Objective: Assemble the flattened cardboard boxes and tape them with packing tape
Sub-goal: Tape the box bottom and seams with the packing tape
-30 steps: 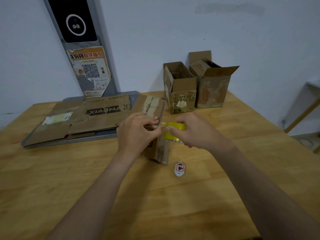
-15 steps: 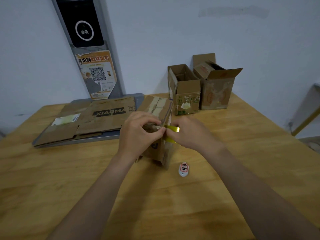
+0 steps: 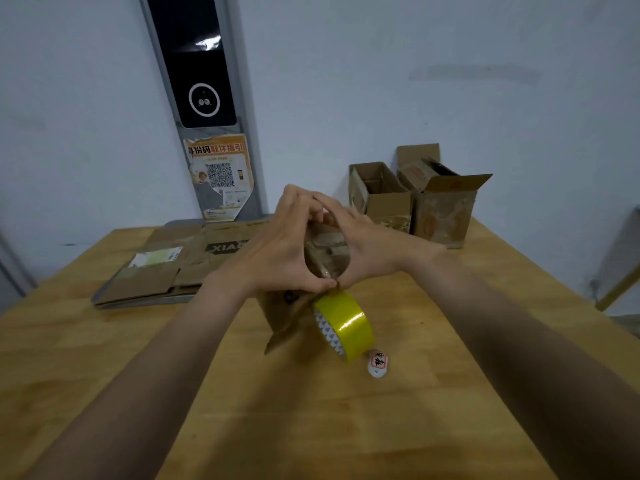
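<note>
A small brown cardboard box is in the middle of the view, above the wooden table. My left hand grips its left side and my right hand grips its right side. The fingertips of both hands meet over the far end of the box and the thumbs meet at its near edge. A yellow roll of packing tape hangs just below the thumbs, against the lower part of the box, and neither hand holds it. A loose flap sticks out below the box.
Flattened cardboard boxes lie stacked at the left on a grey panel. Two assembled open boxes stand at the back right by the wall. A small white tag lies by the tape roll. A grey panel with a QR poster leans on the wall.
My right hand let go of the tape roll, which now hangs at the box. Both hands moved up and wrapped round the box. The view came closer.
</note>
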Demonstrator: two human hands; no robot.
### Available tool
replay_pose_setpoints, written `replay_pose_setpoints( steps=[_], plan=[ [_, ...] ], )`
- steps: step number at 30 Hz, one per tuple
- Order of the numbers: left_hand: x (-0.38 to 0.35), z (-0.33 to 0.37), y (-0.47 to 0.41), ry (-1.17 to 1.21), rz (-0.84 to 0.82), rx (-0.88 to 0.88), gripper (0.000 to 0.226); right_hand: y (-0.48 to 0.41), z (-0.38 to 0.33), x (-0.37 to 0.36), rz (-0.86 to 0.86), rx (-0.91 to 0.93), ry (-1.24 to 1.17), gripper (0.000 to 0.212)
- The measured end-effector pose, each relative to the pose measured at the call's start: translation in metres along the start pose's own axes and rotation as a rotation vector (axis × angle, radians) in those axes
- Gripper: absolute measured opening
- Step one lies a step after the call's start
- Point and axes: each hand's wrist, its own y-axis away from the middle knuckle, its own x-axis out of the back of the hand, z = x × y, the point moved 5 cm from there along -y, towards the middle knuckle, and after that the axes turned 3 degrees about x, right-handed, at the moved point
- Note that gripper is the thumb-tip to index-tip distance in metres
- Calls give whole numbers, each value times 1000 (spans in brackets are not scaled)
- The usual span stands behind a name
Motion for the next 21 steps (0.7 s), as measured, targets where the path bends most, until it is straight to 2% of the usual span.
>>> replay_pose_setpoints(
  steps=[2,4,6,7,11,15,18,19,21],
  plan=[
    [2,-7,3,60,43,27,87,1,0,1,62,78,-152,132],
    [5,-19,9,143,150,99,81,2,4,5,174,134,-255,118],
    [4,-30,13,307,247,219,69,-1,7,5,259,139,-297,104],
    [0,-31,12,358,252,254,63,-4,6,1,246,131,-291,100],
    [-25,-33,14,378,180,312,54,-17,10,-20,160,76,-196,87],
    [-40,-48,26,365,147,446,30,-10,28,-25,175,79,-68,46],
    [-44,-54,34,314,112,540,23,-4,34,-39,84,48,-42,27],
    [-47,-55,38,326,46,547,23,-3,36,-44,72,32,-39,24],
    [-50,-56,48,334,-89,538,43,-1,37,-49,88,27,-48,21]
  ],
)
